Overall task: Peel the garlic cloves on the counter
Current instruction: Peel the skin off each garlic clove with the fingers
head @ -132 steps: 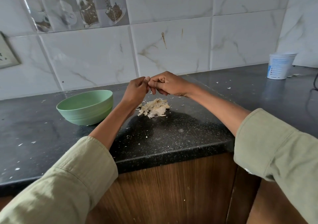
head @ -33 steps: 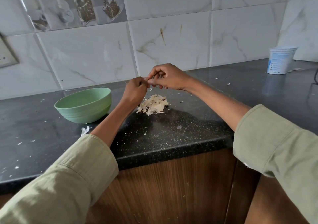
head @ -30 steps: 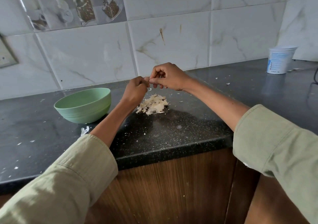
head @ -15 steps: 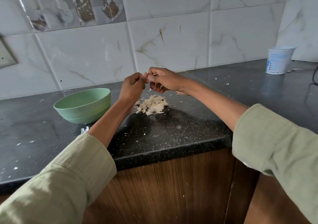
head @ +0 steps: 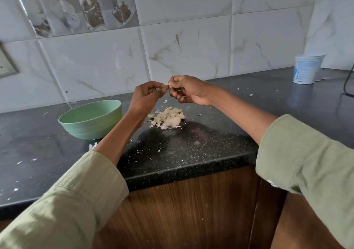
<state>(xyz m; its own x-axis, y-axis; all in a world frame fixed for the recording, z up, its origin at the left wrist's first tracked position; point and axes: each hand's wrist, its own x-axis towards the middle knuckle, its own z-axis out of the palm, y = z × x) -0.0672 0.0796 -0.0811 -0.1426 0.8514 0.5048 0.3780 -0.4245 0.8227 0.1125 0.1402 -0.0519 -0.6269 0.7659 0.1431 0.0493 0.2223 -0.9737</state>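
Papery skin now shows between both sets of fingers, the left hand (head: pixel 145 93) and right hand (head: pixel 188 90) pinching one garlic clove (head: pixel 167 85) slightly higher above the peel heap (head: pixel 167 118) than before, so peeling looks underway.

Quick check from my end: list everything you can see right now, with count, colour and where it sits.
garlic clove: one, pale, pinched between both hands above the counter
garlic skin pile: one heap, cream, on the counter below the hands
loose skin flakes: many, white, scattered over the counter
bowl: one, light green, on the counter left of the pile; contents not visible
tub: one, white with blue print, far right by the wall
counter: one, black speckled, wooden cabinet fronts below
wall tiles: white marbled, behind the counter
cable: one, black, far right edge
left hand: pinches the clove
right hand: pinches the clove
sleeves: two, olive green
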